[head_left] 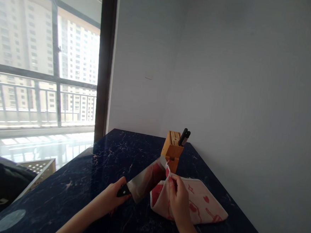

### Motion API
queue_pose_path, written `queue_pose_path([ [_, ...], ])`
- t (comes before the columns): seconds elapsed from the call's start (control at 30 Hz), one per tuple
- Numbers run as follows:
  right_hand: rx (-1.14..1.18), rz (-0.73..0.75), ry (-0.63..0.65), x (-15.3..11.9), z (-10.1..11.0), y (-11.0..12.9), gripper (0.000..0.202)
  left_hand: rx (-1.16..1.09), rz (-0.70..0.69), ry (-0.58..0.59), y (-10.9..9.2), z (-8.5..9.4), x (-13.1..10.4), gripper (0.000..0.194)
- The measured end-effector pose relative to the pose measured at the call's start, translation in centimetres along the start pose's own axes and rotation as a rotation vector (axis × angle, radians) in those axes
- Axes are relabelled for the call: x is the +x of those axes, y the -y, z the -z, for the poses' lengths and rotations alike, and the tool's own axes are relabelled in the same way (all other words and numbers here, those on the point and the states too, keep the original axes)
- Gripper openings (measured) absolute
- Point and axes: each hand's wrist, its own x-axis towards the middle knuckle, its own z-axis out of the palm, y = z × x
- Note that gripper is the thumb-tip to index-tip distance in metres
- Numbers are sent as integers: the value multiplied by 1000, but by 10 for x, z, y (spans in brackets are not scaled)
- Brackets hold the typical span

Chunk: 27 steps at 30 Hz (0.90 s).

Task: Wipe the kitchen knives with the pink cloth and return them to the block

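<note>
A broad-bladed cleaver (146, 179) with a black riveted handle is in my left hand (115, 195), its fingers wrapped round the handle. The shiny blade slants up and to the right, reflecting some red. My right hand (177, 196) pinches the raised edge of a pink and white towel (209, 205) with red drawings. That towel's lifted fold stands close to the blade's far end; I cannot tell whether they touch. Just behind them a wooden knife block (169, 146) stands upright, with black handles (184, 137) sticking out of its right side.
The dark blue marbled table (87, 172) runs back towards the grey wall (239, 90). A pale round patch (10, 220) lies at its near left corner. To the left are a perforated chair (45, 167) with dark cloth and a large window (43, 52).
</note>
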Motion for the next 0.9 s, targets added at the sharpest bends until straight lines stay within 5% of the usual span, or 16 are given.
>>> queue_pose_path([
  [0.37,44,69,129,-12,-27,15,11,283,-118,-15,-25,-32,-6,13],
  [0.53,71,160,226,-16,-36,25,13,307,-95,-13,-21,-32,-4,17],
  [0.77,75,163,108,-2,-22,17,22,362,-72,15,-25,-29,-9,29],
  [0.9,-11,263,235,-15,-22,25,36,346,-59,9,-26,-28,-9,33],
])
